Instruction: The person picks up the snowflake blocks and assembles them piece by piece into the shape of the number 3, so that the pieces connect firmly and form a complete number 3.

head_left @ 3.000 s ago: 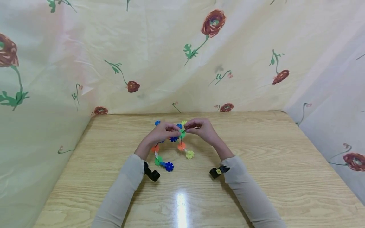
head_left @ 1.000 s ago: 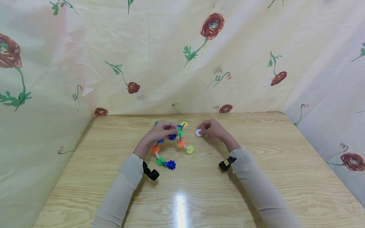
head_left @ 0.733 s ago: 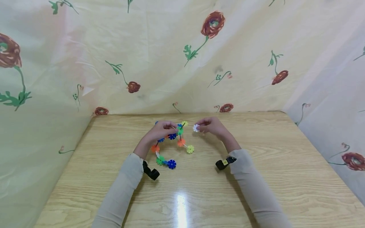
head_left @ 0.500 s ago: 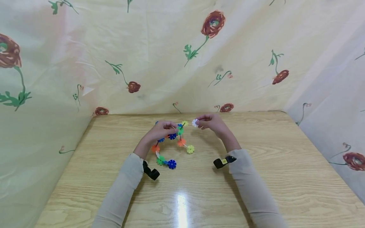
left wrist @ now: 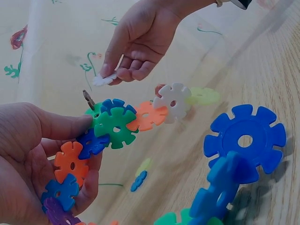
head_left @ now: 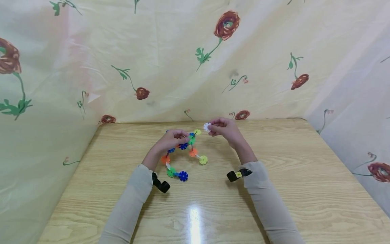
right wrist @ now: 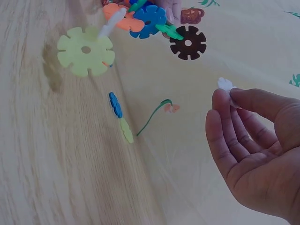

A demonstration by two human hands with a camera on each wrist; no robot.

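My left hand (head_left: 174, 139) pinches a green snowflake disc (left wrist: 115, 129) between thumb and fingers. That disc belongs to a curved chain of interlocking plastic discs, with orange (head_left: 193, 152), blue (head_left: 183, 176) and yellow (head_left: 203, 160) ones among them. A dark brown disc (right wrist: 188, 43) sticks out from the green piece near the left thumb. To the right of the chain, my right hand (head_left: 224, 130) holds a white snowflake disc (head_left: 207, 127) by its edge, between thumb and index finger. The white disc is apart from the chain. Part of the chain is hidden behind the left hand.
A blue disc (right wrist: 115, 104) joined to a yellow disc (right wrist: 126, 130) lies on the wooden table (head_left: 274, 189) behind the chain. A flower-patterned cloth (head_left: 170, 61) hangs along the table's back and sides. Each wrist carries a small black camera (head_left: 234, 175).
The hands were together at the green disc; the right hand then drew away right, with the white disc showing. Lately it has moved farther back and slightly left. The left hand stays nearly still.
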